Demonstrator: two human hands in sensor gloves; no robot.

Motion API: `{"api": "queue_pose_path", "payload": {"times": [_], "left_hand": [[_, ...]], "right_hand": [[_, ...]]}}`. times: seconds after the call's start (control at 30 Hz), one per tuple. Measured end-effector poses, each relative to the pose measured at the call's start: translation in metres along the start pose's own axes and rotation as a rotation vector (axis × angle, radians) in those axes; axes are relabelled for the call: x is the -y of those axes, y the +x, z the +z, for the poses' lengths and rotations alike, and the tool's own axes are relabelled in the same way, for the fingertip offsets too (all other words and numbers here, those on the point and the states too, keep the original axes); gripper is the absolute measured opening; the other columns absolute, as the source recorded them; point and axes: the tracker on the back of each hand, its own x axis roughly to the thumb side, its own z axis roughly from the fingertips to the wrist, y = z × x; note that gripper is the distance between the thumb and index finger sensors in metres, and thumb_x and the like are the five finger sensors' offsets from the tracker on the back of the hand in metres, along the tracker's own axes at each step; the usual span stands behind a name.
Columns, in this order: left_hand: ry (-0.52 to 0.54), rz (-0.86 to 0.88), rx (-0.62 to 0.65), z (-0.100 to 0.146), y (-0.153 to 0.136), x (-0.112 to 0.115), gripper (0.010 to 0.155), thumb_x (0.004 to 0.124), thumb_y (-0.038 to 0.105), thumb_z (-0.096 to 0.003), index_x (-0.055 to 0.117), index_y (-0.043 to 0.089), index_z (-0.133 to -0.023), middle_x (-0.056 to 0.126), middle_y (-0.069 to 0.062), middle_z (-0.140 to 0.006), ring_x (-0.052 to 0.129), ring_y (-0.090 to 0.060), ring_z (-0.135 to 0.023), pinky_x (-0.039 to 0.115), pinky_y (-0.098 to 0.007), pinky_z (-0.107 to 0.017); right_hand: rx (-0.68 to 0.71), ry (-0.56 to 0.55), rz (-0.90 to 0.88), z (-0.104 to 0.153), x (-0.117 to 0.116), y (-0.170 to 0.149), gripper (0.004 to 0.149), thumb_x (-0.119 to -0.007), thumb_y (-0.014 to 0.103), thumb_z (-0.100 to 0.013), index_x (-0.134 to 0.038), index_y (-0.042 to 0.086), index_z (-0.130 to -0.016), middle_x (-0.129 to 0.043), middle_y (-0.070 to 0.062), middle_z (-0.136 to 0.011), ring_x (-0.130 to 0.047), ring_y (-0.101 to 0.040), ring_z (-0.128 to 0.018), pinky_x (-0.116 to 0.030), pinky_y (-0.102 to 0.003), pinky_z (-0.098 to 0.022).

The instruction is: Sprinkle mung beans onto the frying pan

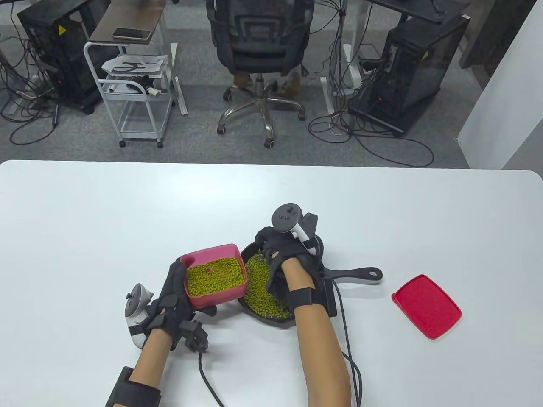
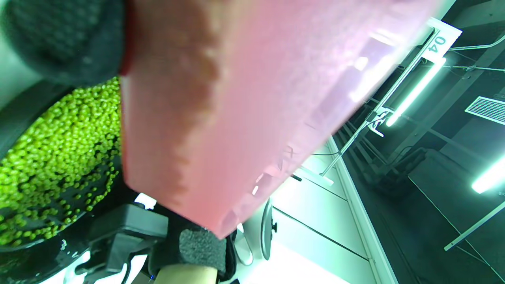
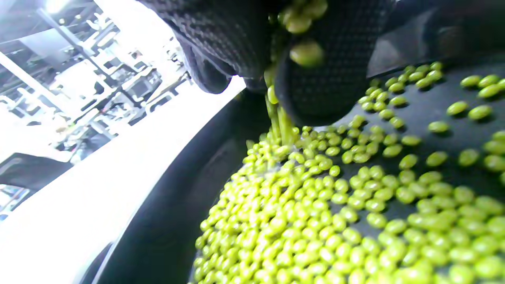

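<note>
My left hand [image 1: 169, 296] grips a pink box [image 1: 215, 275] full of green mung beans [image 1: 216, 277], held beside the left rim of the black frying pan [image 1: 352, 274]. The box's pink wall [image 2: 252, 102] fills the left wrist view, with beans in the pan [image 2: 59, 157] below it. My right hand [image 1: 280, 258] hovers over the pan with fingers bunched. In the right wrist view its fingertips [image 3: 315, 79] hold a few beans, and a stream of beans [image 3: 276, 114] falls onto the pile in the pan [image 3: 315, 205].
The box's red lid [image 1: 426, 306] lies on the white table [image 1: 85, 233] right of the pan's handle. Cables run from both wrists toward the table's near edge. Office chair, cart and computers stand beyond the table's far edge.
</note>
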Motion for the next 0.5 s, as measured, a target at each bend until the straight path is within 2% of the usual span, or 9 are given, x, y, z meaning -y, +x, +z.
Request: {"api": "queue_pose_path", "payload": {"times": [0.1,0.17,0.27,0.37,0.5], "left_hand": [[0.0,0.0,-0.001,0.0,0.0,0.0,0.08,0.052,0.074,-0.0543,0.022,0.029,-0.113,0.044,-0.023,-0.112,0.089,-0.044,-0.07,0.092,-0.046,-0.031],[-0.001,0.0,-0.001,0.0,0.0,0.0,0.08,0.052,0.074,-0.0544,0.022,0.029,-0.113,0.044,-0.023,-0.112,0.089,-0.044,-0.07,0.092,-0.046,-0.031],[-0.002,-0.005,-0.001,-0.001,0.0,-0.001,0.08,0.052,0.073,-0.0543,0.022,0.029,-0.113,0.044,-0.023,-0.112,0.089,-0.044,-0.07,0.092,-0.046,-0.031],[-0.002,-0.013,-0.001,-0.001,0.0,-0.001,0.08,0.052,0.073,-0.0543,0.022,0.029,-0.113,0.044,-0.023,-0.112,0.09,-0.044,-0.07,0.092,-0.046,-0.031],[-0.006,-0.019,0.0,-0.001,0.0,-0.001,0.08,0.052,0.073,-0.0542,0.022,0.029,-0.113,0.044,-0.023,-0.112,0.089,-0.044,-0.07,0.092,-0.046,-0.031]], "right_hand": [[0.0,0.024,0.01,0.002,0.005,-0.008,0.041,-0.083,0.014,-0.053,-0.078,0.021,-0.094,-0.073,-0.019,-0.104,-0.083,-0.048,-0.081,-0.089,-0.042,-0.05],[-0.002,0.044,0.035,0.005,0.009,-0.012,0.043,-0.083,0.018,-0.053,-0.077,0.02,-0.096,-0.072,-0.019,-0.106,-0.081,-0.05,-0.083,-0.087,-0.045,-0.051],[-0.007,0.108,0.048,0.012,0.012,-0.019,0.047,-0.08,0.031,-0.056,-0.072,0.02,-0.101,-0.066,-0.021,-0.11,-0.074,-0.053,-0.089,-0.083,-0.051,-0.055],[0.018,0.179,-0.039,0.02,0.017,-0.025,0.053,-0.074,0.041,-0.057,-0.067,0.02,-0.105,-0.06,-0.024,-0.114,-0.067,-0.055,-0.093,-0.079,-0.056,-0.057],[0.032,0.205,-0.13,0.033,0.028,-0.027,0.054,-0.071,0.043,-0.059,-0.065,0.018,-0.106,-0.058,-0.026,-0.114,-0.063,-0.057,-0.094,-0.075,-0.059,-0.058]]}}
